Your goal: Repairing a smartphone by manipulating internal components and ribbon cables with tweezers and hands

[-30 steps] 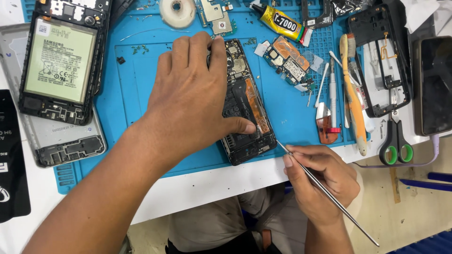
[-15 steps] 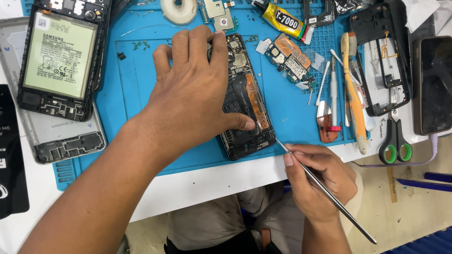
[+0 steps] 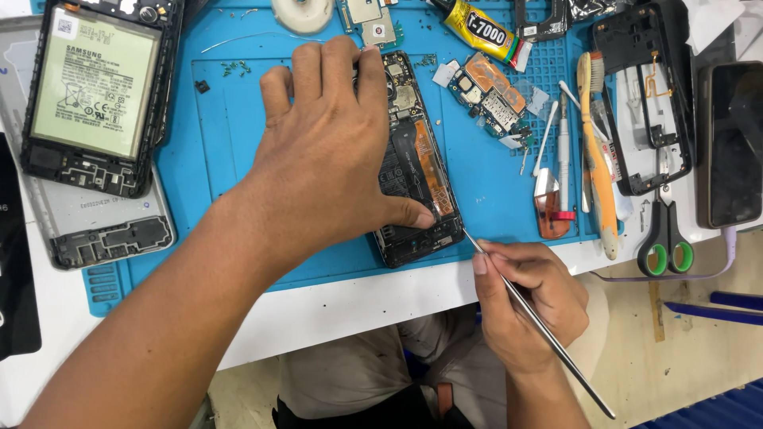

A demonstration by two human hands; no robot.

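An opened black phone (image 3: 417,171) with its inner boards showing lies on the blue work mat (image 3: 230,119). My left hand (image 3: 326,151) presses flat on it, thumb near its lower right corner. My right hand (image 3: 528,302) holds a thin metal tool (image 3: 540,326) like a pen, and its tip touches the phone's lower right edge.
A second opened phone with a battery (image 3: 91,95) and a grey back cover (image 3: 95,226) lie at the left. A glue tube (image 3: 481,28), a small circuit board (image 3: 493,95), a yellow toothbrush (image 3: 596,159), a black phone frame (image 3: 644,103), scissors (image 3: 666,234) and a dark phone (image 3: 731,143) lie at the right.
Both hands stay in nearly the same place. The metal tool's tip stays at the phone's lower right edge.
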